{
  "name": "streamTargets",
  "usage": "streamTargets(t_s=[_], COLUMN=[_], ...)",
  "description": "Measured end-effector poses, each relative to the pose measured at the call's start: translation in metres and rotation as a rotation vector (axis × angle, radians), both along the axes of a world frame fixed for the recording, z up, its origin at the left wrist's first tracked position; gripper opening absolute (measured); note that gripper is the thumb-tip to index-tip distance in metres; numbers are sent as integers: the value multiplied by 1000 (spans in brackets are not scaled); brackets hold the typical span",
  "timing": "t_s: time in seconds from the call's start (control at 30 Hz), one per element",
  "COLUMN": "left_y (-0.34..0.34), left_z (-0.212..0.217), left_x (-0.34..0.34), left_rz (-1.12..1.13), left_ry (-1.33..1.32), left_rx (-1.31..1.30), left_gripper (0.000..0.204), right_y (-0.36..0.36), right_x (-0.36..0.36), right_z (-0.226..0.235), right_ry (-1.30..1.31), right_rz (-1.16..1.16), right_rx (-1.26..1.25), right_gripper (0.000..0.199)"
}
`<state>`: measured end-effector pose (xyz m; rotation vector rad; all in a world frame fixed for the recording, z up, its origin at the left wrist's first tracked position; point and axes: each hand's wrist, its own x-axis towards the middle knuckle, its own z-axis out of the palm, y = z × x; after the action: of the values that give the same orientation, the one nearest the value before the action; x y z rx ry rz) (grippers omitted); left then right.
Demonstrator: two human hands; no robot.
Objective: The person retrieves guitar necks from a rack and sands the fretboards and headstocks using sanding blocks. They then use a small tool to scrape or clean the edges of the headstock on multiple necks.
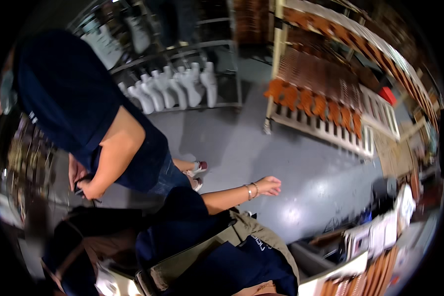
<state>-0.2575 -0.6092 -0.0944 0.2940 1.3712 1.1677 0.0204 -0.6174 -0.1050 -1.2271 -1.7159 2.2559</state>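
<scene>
My right hand (pixel 270 186) hangs out over the grey floor (pixel 291 163), its fingers loosely bent and holding nothing. Two thin bracelets (pixel 251 191) circle its wrist. My navy top and an olive bag strap (pixel 202 251) fill the lower middle. My left hand is out of sight. Close on my left stands another person in a navy shirt (pixel 69 98) and denim shorts. Their hand (pixel 86 187) grips a small dark object, and their sandalled feet (pixel 197 170) are just left of my hand.
A metal rack of white foot-shaped forms (pixel 175 89) stands at the back. On the right is a pale wooden shelf unit (pixel 325 123) with orange-brown goods, and a red box (pixel 387 94) sits farther along it. Papers and boxes (pixel 380 232) crowd the lower right. A dark bag (pixel 84 246) is lower left.
</scene>
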Motion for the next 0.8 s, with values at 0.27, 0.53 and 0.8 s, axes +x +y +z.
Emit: streamTargets(t_s=[0.27, 0.53, 0.8], left_y=[-112, -146, -201], left_z=[6, 109, 356], left_x=[-68, -69, -49], left_rz=[956, 1476, 1441], left_ry=[31, 523, 1780], left_rx=[-100, 207, 515], left_gripper=[34, 48, 78], right_y=[101, 149, 121], right_x=[-87, -173, -273], right_z=[7, 10, -9], right_ry=[76, 132, 136], right_rz=[488, 804, 1196], right_rx=[86, 223, 306], right_gripper=[34, 33, 32])
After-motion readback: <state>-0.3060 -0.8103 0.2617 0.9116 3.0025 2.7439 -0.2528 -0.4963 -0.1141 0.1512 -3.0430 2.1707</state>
